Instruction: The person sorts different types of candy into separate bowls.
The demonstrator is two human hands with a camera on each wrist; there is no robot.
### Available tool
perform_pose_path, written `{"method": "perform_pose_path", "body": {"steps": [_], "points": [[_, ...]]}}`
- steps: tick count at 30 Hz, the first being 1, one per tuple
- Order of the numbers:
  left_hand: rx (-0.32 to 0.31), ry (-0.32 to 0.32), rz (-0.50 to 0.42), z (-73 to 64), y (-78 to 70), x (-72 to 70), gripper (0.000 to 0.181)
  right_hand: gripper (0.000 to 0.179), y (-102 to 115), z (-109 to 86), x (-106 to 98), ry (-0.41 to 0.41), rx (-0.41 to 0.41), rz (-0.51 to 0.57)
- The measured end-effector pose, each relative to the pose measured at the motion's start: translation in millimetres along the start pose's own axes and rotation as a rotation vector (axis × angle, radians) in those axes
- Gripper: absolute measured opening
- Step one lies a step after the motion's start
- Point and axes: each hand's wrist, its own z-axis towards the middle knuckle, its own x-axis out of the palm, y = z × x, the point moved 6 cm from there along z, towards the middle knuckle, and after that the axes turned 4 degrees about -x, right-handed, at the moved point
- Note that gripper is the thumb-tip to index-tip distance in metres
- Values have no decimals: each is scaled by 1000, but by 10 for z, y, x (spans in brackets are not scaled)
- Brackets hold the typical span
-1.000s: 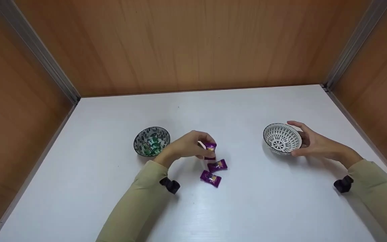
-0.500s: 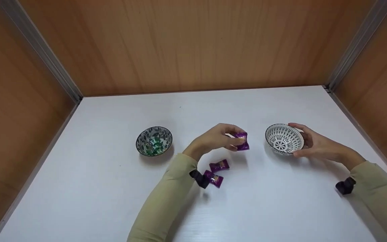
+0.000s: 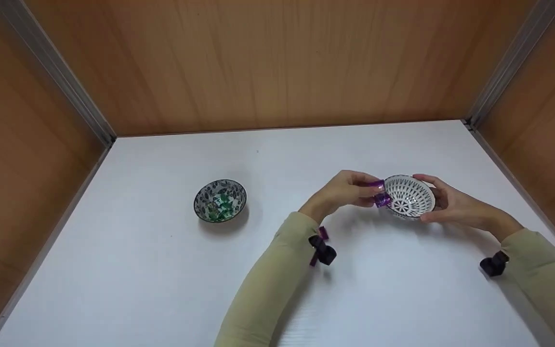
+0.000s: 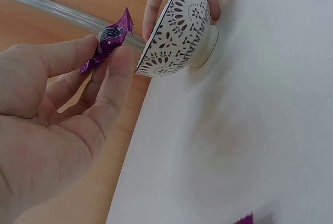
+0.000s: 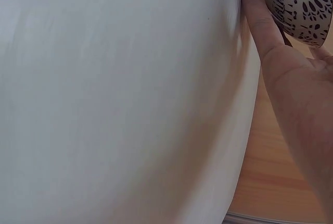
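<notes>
My left hand [image 3: 342,193] pinches a purple-wrapped candy [image 3: 382,199] between thumb and fingers, at the left rim of a white bowl [image 3: 410,196]. In the left wrist view, the candy [image 4: 110,39] is up off the table beside the bowl's rim. Dark petal-like marks pattern the bowl inside and out, and no candy shows in it. My right hand [image 3: 460,207] holds this bowl from the right, thumb at the near side and fingers behind. Two more purple candies lie below my left wrist; bits of one candy [image 3: 323,233] and the other [image 3: 313,260] show past the sleeve.
A dark-patterned bowl [image 3: 201,200] stands on the left of the white table [image 3: 128,270], with several green-wrapped candies [image 3: 221,206] inside. Wooden panels [image 3: 277,62] close off the back and both sides.
My left hand has carried the purple candy from beside the other two rightward to the white bowl's rim. My right hand keeps its hold on the bowl, which has barely moved.
</notes>
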Motion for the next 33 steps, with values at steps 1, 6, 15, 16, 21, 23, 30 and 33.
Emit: {"method": "perform_pose_path", "body": {"steps": [1, 6, 15, 16, 21, 23, 30, 33], "points": [[-2, -12, -2, 29, 2, 20, 21, 99, 1, 4, 2, 6, -3, 14], [-15, -70, -1, 129, -2, 137, 18, 99, -4, 0, -10, 9, 7, 30], [-41, -141, 4, 201, -13, 277, 14, 97, -15, -2, -7, 12, 9, 21], [-45, -143, 8, 198, -13, 282, 14, 97, -16, 0, -3, 15, 7, 30], [-52, -144, 25, 184, -10, 284, 16, 97, -22, 10, 2, 16, 4, 44], [-49, -144, 25, 180, -9, 285, 16, 97, -24, 8, -2, 17, 5, 45], [-43, -118, 1, 163, -21, 306, 21, 96, -22, -2, -4, 19, 10, 38], [-44, -118, 5, 156, -17, 310, 21, 95, -27, -9, 3, 25, 6, 46]]}}
